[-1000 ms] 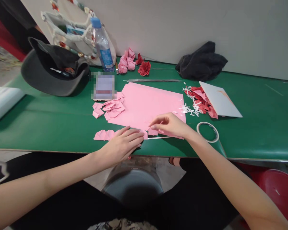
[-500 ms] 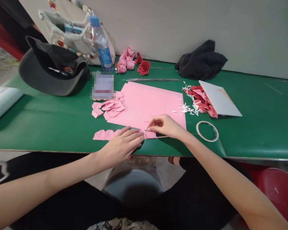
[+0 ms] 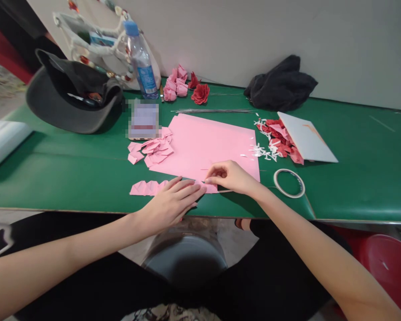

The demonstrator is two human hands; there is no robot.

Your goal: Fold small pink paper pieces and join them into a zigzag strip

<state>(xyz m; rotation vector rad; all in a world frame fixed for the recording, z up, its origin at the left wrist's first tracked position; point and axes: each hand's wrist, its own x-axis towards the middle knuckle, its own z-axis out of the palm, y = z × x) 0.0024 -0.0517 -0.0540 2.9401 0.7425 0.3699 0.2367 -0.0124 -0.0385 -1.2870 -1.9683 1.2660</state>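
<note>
My left hand [image 3: 172, 203] lies flat, fingers stretched, over a row of folded pink paper pieces [image 3: 143, 188] near the table's front edge. Its fingertips press on the right part of that row. Just beyond them, my right hand [image 3: 229, 176] has thumb and index finger pinched together at the upper edge of the row's right end; what is between them is too small to make out. A narrow pale tape strip [image 3: 225, 191] runs from the row's right end under my right wrist. To the right lies a tape roll [image 3: 289, 183]. Beneath my right hand spreads a large pink sheet [image 3: 210, 142].
Folded pink pieces [image 3: 157, 149] lie left of the sheet, below a blurred phone [image 3: 143, 119]. Behind are thin wires [image 3: 210, 111], paper flowers [image 3: 199, 94], a water bottle [image 3: 143, 67] and a cap [image 3: 73, 93]. Red scraps [image 3: 280, 140] and a white card [image 3: 309, 138] sit right.
My left hand's fingertips have slid slightly right along the pink row, closer to my right hand. My right hand has barely moved and remains pinched.
</note>
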